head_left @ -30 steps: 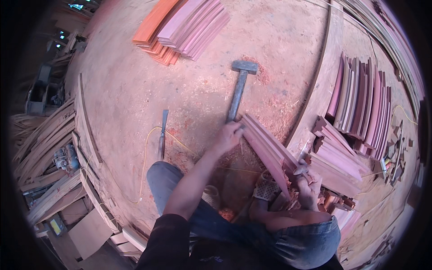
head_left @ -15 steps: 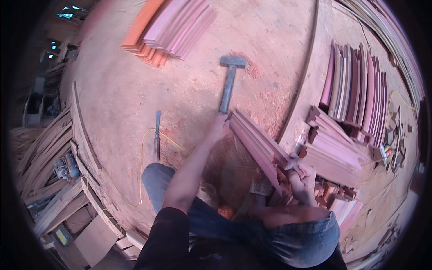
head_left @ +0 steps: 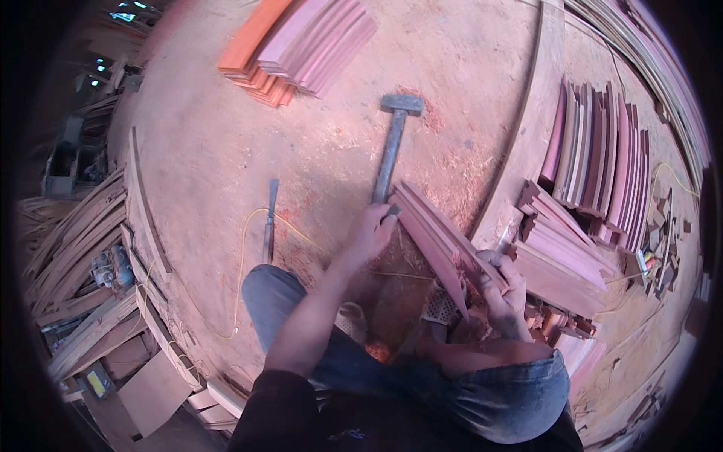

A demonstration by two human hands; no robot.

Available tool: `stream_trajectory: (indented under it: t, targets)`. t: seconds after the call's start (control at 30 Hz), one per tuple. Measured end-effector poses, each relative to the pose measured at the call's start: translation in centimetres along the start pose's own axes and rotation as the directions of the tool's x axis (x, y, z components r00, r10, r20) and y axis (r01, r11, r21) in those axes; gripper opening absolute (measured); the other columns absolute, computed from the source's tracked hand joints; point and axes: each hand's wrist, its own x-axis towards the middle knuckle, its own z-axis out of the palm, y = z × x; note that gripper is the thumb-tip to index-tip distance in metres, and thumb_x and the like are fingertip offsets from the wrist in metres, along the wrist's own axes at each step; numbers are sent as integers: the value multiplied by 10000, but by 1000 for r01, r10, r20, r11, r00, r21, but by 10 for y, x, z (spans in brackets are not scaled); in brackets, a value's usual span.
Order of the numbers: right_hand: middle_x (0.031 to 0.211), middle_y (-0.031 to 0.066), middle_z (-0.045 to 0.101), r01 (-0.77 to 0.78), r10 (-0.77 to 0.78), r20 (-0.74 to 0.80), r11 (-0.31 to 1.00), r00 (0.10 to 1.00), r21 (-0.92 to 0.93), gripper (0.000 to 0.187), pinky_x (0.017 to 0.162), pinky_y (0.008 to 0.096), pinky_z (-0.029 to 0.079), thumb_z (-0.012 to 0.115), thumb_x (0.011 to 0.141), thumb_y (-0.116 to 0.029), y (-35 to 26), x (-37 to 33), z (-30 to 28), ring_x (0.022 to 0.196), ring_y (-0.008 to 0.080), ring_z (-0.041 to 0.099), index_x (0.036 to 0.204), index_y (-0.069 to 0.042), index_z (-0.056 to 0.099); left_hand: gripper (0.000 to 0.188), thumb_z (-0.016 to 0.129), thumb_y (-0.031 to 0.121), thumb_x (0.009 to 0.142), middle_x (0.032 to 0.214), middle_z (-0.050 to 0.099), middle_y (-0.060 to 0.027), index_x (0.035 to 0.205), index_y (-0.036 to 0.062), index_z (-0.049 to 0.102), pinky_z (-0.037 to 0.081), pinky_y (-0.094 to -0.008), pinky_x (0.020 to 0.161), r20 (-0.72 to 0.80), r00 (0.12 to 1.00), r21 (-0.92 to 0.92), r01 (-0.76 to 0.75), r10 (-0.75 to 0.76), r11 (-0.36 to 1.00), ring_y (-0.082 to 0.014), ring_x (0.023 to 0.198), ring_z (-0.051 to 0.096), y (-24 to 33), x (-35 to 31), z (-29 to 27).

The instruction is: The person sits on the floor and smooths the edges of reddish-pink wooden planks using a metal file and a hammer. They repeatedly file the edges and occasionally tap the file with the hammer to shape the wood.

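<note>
My right hand [head_left: 506,295] is closed around the near end of a grooved pinkish wood moulding [head_left: 440,233], which slants away to the left above my lap. By its far end, my left hand [head_left: 369,235] is closed on a small dark piece [head_left: 392,212] whose kind I cannot make out. A hammer [head_left: 390,151] lies on the ground just beyond that hand, the end of its handle hidden behind the fingers. Left of my knee rests a chisel-like tool [head_left: 270,226] with a long narrow blade.
Orange and pink boards [head_left: 316,45] are stacked at the far left. To the right, a long plank [head_left: 531,113] runs beside rows of pink mouldings [head_left: 595,143] and several loose lengths [head_left: 561,256]. A yellow cord [head_left: 239,290] crosses the dusty floor. Wood strips [head_left: 71,233] pile up at the left.
My left hand has shifted slightly down relative to the hammer and the moulding's far end. The right hand keeps its hold on the moulding. The whole view has shifted a little.
</note>
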Motion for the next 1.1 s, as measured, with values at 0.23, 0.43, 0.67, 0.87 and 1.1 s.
stream_trajectory:
  t: [0.23, 0.43, 0.67, 0.87, 1.1]
  targets:
    - [1013, 108, 766, -6, 8, 25, 998, 1000, -65, 276, 762, 271, 551, 562, 958, 42, -6, 1, 4, 865, 110, 695, 1184, -4, 714, 166, 606, 168, 964, 1027, 674, -223, 1006, 38, 702, 536, -533, 844, -226, 938, 236, -209, 263, 949, -455, 946, 659, -128, 94, 44]
    - [1037, 108, 715, 32, -21, 104, 994, 994, -102, 299, 897, 261, 520, 498, 942, 68, -12, 4, 5, 977, 138, 674, 1175, 69, 685, 216, 600, 141, 972, 1089, 662, -222, 1113, 13, 703, 532, -506, 860, -144, 962, 219, -196, 231, 956, -432, 991, 663, -44, 21, 40]
    - [1020, 90, 725, -9, 19, 124, 997, 992, -80, 302, 836, 258, 524, 513, 955, 78, -14, 2, 3, 929, 117, 667, 1191, 30, 694, 234, 651, 168, 999, 1039, 661, -179, 1134, -18, 697, 527, -419, 835, 167, 868, -223, -429, 467, 876, -328, 971, 681, 26, -73, 28]
    - [1057, 110, 766, 78, -67, 72, 984, 995, -160, 328, 816, 286, 561, 548, 951, 57, -10, 1, 7, 930, 121, 705, 1209, -42, 725, 200, 622, 139, 980, 1053, 672, -202, 1089, 1, 717, 527, -422, 846, -170, 942, 169, -261, 289, 950, -358, 972, 682, -99, 70, 23]
    - [1085, 115, 771, 101, -87, 94, 983, 992, -156, 306, 797, 272, 562, 574, 942, 81, -8, -1, 4, 895, 123, 713, 1178, -34, 731, 172, 598, 171, 977, 1036, 670, -190, 1030, 55, 713, 550, -522, 831, -158, 926, 305, -283, 341, 909, -433, 942, 673, -115, 77, 36]
